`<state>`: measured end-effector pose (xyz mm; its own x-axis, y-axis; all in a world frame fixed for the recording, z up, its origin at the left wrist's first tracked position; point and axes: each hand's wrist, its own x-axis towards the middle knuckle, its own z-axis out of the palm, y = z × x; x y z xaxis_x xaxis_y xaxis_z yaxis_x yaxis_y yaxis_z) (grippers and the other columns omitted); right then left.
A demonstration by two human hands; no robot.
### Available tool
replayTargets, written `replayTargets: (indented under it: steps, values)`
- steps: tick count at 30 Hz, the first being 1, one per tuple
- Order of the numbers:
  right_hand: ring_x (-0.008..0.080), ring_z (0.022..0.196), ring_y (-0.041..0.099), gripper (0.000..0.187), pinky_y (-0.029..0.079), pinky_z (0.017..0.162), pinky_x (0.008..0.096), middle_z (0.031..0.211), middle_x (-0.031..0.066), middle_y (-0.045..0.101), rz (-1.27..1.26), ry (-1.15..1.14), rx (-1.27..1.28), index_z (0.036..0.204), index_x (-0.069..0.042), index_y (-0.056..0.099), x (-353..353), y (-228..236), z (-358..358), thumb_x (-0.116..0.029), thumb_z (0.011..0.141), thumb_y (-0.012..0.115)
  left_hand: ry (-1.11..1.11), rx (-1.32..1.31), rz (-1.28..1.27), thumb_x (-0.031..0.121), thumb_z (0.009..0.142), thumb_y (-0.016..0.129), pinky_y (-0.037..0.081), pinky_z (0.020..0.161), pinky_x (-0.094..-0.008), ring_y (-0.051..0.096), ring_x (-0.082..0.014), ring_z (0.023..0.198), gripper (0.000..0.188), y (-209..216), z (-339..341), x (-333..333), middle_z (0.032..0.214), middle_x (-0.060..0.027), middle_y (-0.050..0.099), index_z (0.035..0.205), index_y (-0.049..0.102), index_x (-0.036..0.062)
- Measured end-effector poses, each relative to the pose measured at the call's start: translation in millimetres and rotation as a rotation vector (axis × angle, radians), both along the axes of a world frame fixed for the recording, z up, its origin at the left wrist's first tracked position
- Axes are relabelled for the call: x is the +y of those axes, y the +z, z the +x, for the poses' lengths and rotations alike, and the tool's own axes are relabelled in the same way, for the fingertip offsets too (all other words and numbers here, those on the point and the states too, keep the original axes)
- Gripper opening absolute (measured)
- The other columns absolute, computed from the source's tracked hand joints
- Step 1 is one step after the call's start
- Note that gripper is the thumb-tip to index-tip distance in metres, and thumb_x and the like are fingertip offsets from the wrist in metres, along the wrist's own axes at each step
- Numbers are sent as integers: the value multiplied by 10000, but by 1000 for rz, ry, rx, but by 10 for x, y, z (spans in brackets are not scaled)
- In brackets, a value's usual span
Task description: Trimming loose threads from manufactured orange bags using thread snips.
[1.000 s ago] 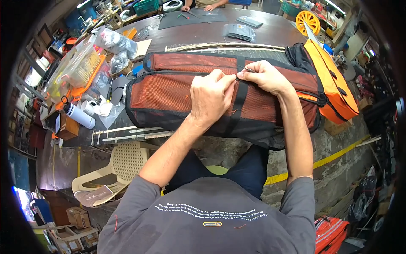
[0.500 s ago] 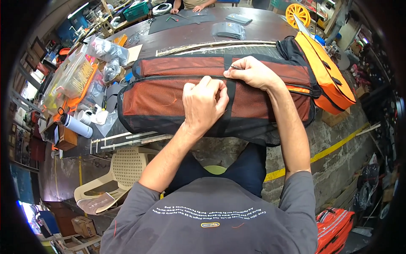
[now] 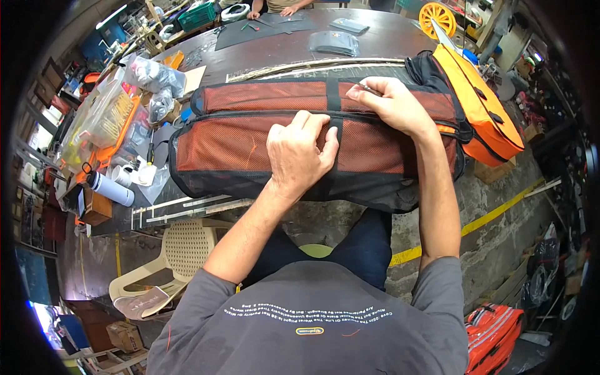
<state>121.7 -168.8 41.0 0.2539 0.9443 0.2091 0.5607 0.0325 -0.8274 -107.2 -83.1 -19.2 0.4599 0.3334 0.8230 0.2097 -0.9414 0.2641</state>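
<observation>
Orange mesh fabric with black trim is making up the long bag (image 3: 250,144) that is lying across the near edge of the dark worktable (image 3: 281,53), seen from the head camera. The left hand (image 3: 300,156) is lying palm-down on the bag's front panel, fingers loosely curled and pressing on the black strap running across the middle; it is not closing around anything. The right hand (image 3: 394,103) is resting on the bag's upper panel, thumb and forefinger pinching a small dark tab at the seam, most likely a zipper pull, though it is too small to be sure. What the bag is holding is not showing through the mesh.

Just beside the bag's right end, a solid orange bag (image 3: 481,112) with black straps is leaning off the table edge. To the left, a clear plastic organiser box (image 3: 100,119) is sitting tilted, holding small yellowish and orange parts. Clear plastic bags (image 3: 153,78) are lying bunched behind it. Near the table's left corner a white and dark bottle (image 3: 109,187) is lying on its side. A beige plastic chair (image 3: 181,256) is standing below the table, and a yellow spoked wheel (image 3: 437,15) is sitting at the far side. Another person's hands (image 3: 272,11) are resting at the table's far edge.
</observation>
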Motion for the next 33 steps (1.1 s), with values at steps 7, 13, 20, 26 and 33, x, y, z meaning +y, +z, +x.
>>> replayTargets:
  steps: [7,13,20,26,33]
  values:
    - [238,908,714,450,555,849,366,993,149,743,121,-280,-174,1269,-30,644,-376,-47,-168,-436,1086,710,13,-28,-98,117,870,819,566,634,-394,730,-267,661,60,61,106,61,801,-85,739,897,792,71]
    - [361,946,763,327,607,857,448,1069,173,781,327,-279,-504,1179,-34,725,-448,-101,-405,-291,998,812,-60,-65,-97,59,876,802,529,604,-373,641,-221,596,60,69,138,44,747,-66,663,912,754,48]
    - [306,873,702,242,551,802,411,957,118,724,505,-110,-797,1122,-37,773,-551,-334,-262,-145,926,865,-256,-174,-382,-8,857,710,466,627,-381,552,-208,611,90,17,125,-4,741,-61,577,858,648,56]
    - [318,951,711,289,553,883,430,1057,113,763,585,-262,-495,1206,-67,764,-631,-430,-223,-194,962,849,-385,-106,-291,77,931,639,490,690,-416,589,-323,682,123,-140,-85,123,815,-138,595,828,594,27]
    - [107,927,711,321,570,841,282,1088,76,787,637,-587,-275,1253,-15,720,-979,-658,120,-164,1003,855,-18,-43,32,101,915,796,432,1016,-439,666,-268,1093,285,-41,23,11,1105,-46,766,1198,791,127]
